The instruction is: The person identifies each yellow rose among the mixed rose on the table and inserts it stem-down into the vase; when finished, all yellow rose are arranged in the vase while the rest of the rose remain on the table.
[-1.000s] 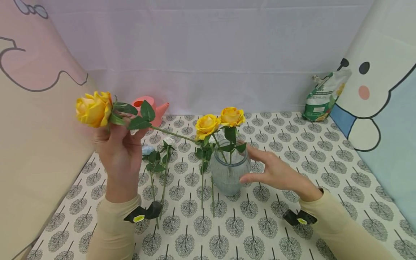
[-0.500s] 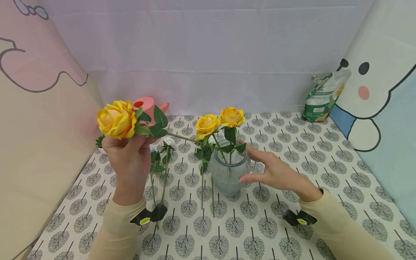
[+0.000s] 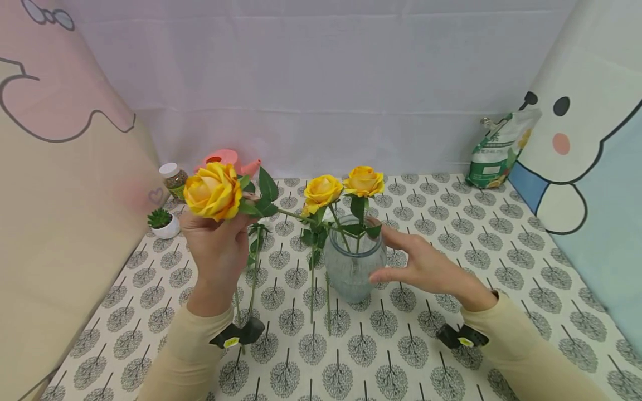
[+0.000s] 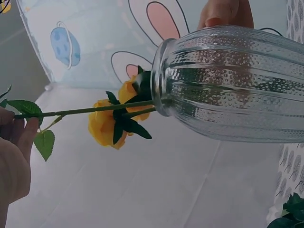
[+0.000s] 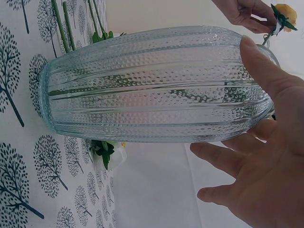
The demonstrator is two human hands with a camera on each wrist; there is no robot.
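The left hand (image 3: pixel 218 245) is raised, fingers curled in a pinching grip (wrist upright); the right hand (image 3: pixel 426 267) reaches leftward, fingers straight, thumb spread below.

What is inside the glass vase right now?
The glass vase holds two yellow roses by their stems. The left hand feeds a third rose's stem into its mouth. Ribbed glass blurs the stem ends.

We see a staged tabletop booth, tree-print tablecloth (image 3: pixel 401 345), cartoon fabric screens (image 3: pixel 592 139) around us, pink watering can (image 3: pixel 228 159), small potted succulent (image 3: pixel 161 221)
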